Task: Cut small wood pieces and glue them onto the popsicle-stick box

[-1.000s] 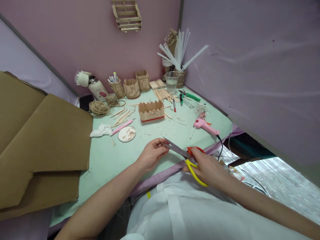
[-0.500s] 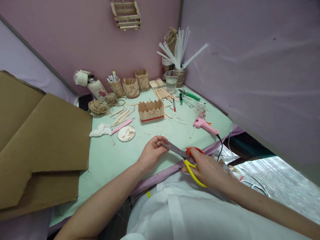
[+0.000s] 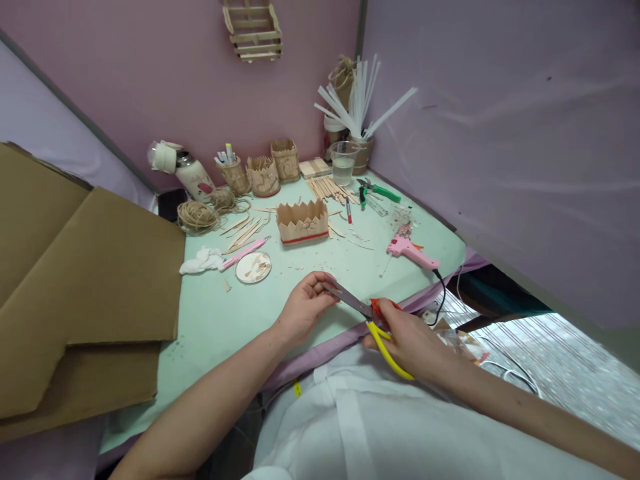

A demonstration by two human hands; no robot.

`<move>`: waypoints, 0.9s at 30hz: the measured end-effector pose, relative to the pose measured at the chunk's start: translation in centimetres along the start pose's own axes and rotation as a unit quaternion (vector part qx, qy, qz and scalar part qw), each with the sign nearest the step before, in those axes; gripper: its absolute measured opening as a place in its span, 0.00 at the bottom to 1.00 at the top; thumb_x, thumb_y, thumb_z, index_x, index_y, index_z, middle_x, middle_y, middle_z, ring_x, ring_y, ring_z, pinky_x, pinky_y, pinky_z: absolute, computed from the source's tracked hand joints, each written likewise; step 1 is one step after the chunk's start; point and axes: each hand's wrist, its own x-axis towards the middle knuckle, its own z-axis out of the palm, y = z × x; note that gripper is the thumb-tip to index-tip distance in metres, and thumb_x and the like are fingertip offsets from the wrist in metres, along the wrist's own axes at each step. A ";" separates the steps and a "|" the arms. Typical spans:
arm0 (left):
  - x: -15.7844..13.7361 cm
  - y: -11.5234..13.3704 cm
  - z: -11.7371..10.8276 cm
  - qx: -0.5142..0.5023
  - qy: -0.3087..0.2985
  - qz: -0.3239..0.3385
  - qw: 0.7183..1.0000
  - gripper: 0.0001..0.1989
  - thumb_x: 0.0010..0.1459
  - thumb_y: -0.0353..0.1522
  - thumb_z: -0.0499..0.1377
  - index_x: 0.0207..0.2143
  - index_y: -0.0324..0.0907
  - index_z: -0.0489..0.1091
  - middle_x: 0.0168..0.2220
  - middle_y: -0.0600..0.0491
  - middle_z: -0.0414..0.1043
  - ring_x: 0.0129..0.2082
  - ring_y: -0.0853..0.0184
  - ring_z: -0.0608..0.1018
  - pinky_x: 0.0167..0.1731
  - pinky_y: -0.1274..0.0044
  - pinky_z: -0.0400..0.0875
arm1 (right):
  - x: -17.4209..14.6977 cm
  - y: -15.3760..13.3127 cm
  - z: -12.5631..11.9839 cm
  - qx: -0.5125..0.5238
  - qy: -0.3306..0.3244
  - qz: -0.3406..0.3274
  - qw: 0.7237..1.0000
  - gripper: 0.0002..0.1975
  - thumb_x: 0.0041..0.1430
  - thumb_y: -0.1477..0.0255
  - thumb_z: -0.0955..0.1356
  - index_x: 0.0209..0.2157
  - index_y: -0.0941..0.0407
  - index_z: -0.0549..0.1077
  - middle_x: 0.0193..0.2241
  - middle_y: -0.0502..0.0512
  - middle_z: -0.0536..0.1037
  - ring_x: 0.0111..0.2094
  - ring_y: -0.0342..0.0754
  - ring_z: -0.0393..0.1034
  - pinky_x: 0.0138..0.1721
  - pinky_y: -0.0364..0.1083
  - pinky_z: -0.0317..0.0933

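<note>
My right hand [image 3: 407, 333] grips a pair of scissors [image 3: 351, 298] with one red and one yellow handle, just over the table's near edge. The blades point left and reach the fingertips of my left hand [image 3: 306, 303]. Those left fingers are curled and pinched together at the blade tips; whatever is between them is too small or hidden to name. Beyond the hands stands a small box of pointed wooden sticks [image 3: 303, 225] with a red band along its bottom. A white round dish [image 3: 253, 267] holding small wood pieces lies to the left of it.
A pink glue gun [image 3: 411, 252] with a black cord lies at right, near green-handled pliers [image 3: 383, 191]. Wooden sticks [image 3: 330, 189], a water cup [image 3: 343, 163], twine [image 3: 197, 215] and a bottle [image 3: 195, 177] stand farther back. Folded cardboard [image 3: 120, 267] covers the left side.
The right hand has closed a little around the scissors, and less of the red handle shows. My left hand stays at nearly the same spot.
</note>
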 end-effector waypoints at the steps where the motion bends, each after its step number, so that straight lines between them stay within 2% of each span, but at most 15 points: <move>1: 0.0 0.0 0.0 0.001 -0.004 0.002 1.000 0.12 0.43 0.22 0.59 0.33 0.40 0.67 0.30 0.55 0.70 0.32 0.72 0.71 0.37 0.78 0.65 | 0.0 0.0 0.0 0.002 -0.001 0.000 1.000 0.15 0.53 0.58 0.65 0.33 0.53 0.57 0.26 0.49 0.70 0.25 0.46 0.64 0.24 0.41 0.45; 9: -0.2 0.3 0.2 -0.007 -0.021 -0.005 1.000 0.13 0.44 0.22 0.59 0.34 0.41 0.67 0.30 0.56 0.68 0.31 0.73 0.69 0.36 0.80 0.63 | -0.2 -0.4 0.1 0.036 -0.006 -0.009 0.999 0.13 0.52 0.63 0.66 0.32 0.53 0.58 0.27 0.50 0.71 0.25 0.45 0.64 0.25 0.41 0.47; 19: -0.3 0.3 0.3 -0.013 -0.021 -0.028 0.999 0.14 0.44 0.28 0.63 0.35 0.42 0.66 0.29 0.56 0.67 0.29 0.73 0.69 0.33 0.80 0.62 | -0.3 -0.3 0.8 0.131 -0.054 -0.011 0.990 0.08 0.58 0.65 0.61 0.31 0.52 0.55 0.29 0.52 0.77 0.29 0.49 0.70 0.31 0.44 0.55; 22: -0.2 0.3 0.3 -0.014 -0.015 -0.040 0.999 0.14 0.43 0.29 0.64 0.34 0.42 0.66 0.28 0.56 0.67 0.28 0.74 0.69 0.32 0.80 0.62 | -0.1 0.1 0.8 0.139 -0.043 -0.018 0.989 0.08 0.57 0.65 0.61 0.29 0.52 0.55 0.27 0.50 0.74 0.27 0.47 0.67 0.30 0.44 0.55; 27: -0.2 0.4 0.2 0.006 0.004 -0.049 0.999 0.09 0.44 0.31 0.64 0.29 0.40 0.67 0.27 0.56 0.66 0.26 0.76 0.67 0.29 0.81 0.61 | 0.5 0.6 0.5 0.165 0.014 -0.034 0.986 0.11 0.55 0.65 0.62 0.26 0.52 0.53 0.22 0.44 0.62 0.24 0.42 0.56 0.25 0.41 0.52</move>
